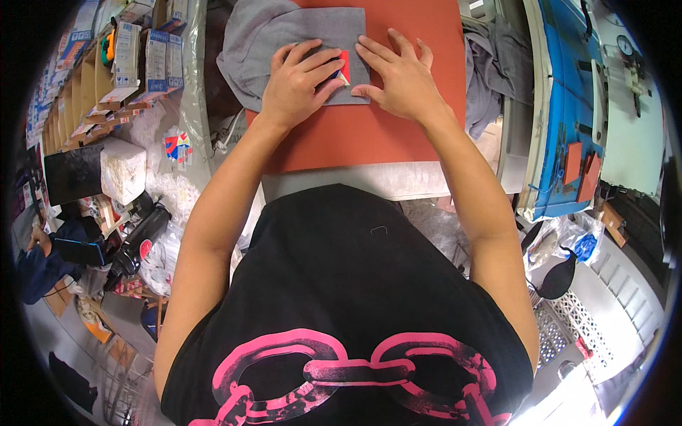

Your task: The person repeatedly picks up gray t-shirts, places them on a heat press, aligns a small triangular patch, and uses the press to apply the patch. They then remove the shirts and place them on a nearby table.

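Observation:
A grey cloth piece point(330, 26), seemingly part of a garment, lies on a red-orange padded board point(346, 141). Its left side is bunched, while the right part lies flat with a straight edge. On the flat part is a small red, white and blue patch point(345, 63). My left hand point(301, 77) rests over the patch and covers its left portion, fingers spread. My right hand point(399, 74) straddles the cloth's right edge, with index fingertip and thumb on the fabric and the other fingers over the board. Nothing is gripped in either hand.
More grey cloth point(487, 69) hangs right of the board. Beyond stands a blue-topped unit point(570, 106) with red-orange pads point(573, 162). At left, colourful patches point(178, 146) lie on a plastic-covered surface near stacked cartons point(160, 64). Another person's hand point(40, 239) shows at far left.

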Tool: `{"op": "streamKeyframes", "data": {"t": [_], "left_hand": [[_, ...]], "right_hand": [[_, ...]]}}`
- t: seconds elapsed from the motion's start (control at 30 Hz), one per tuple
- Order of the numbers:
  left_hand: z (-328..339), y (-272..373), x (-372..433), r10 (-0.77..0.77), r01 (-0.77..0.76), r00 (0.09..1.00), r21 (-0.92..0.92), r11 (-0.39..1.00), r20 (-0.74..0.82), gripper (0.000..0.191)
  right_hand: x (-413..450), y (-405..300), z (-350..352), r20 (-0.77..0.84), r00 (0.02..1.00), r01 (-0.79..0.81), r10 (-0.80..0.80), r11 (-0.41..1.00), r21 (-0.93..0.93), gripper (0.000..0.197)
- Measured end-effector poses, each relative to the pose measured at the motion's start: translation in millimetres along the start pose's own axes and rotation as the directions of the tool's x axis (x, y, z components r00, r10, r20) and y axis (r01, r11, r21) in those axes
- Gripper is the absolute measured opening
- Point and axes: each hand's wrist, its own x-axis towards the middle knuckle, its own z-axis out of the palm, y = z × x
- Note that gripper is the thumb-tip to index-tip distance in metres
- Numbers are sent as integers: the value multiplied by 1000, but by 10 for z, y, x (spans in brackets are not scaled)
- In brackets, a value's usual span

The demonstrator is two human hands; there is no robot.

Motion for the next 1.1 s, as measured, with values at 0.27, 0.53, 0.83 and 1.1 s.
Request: {"op": "streamKeyframes", "data": {"t": [0.27, 0.53, 0.83, 1.1], "left_hand": [[53, -20, -11, 7, -7, 999, -6, 1000, -50, 26], [46, -21, -8, 9, -9, 999, -7, 1000, -52, 26], [54, -27, -6, 16, -16, 998, -10, 1000, -58, 25], [42, -14, -3, 14, -15, 999, -3, 1000, -44, 25]], "right_hand": [[-3, 60, 29, 9, 1000, 27, -27, 1000, 7, 75], [-37, 41, 46, -80, 997, 22, -17, 997, 68, 62], [-285, -116, -16, -263, 963, 111, -62, 978, 176, 27], [-587, 335, -354, -535, 823, -139, 188, 982, 131, 17]]}}
